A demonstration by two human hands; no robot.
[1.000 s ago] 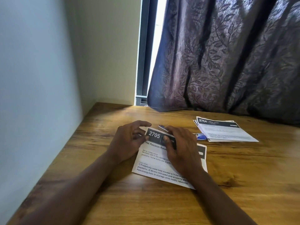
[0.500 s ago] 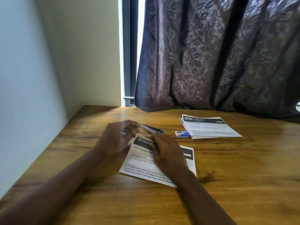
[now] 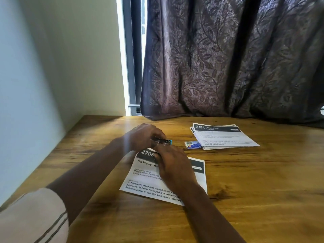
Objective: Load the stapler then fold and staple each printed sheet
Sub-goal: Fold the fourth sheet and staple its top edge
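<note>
Gripping stapler (image 3: pixel 162 141) in curled left hand (image 3: pixel 142 137) at top edge of sheet (image 3: pixel 149 181), on table (image 3: pixel 263 190); pressing sheet down with flat right hand (image 3: pixel 173 165). Risk of crooked staple or missed layer from easing pressure or skewing stapler.

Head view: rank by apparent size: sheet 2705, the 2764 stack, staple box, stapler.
1. sheet 2705, though nearer the camera.
2. 2764 stack.
3. staple box and stapler: unsure, the left hand hides part of the stapler.
</note>
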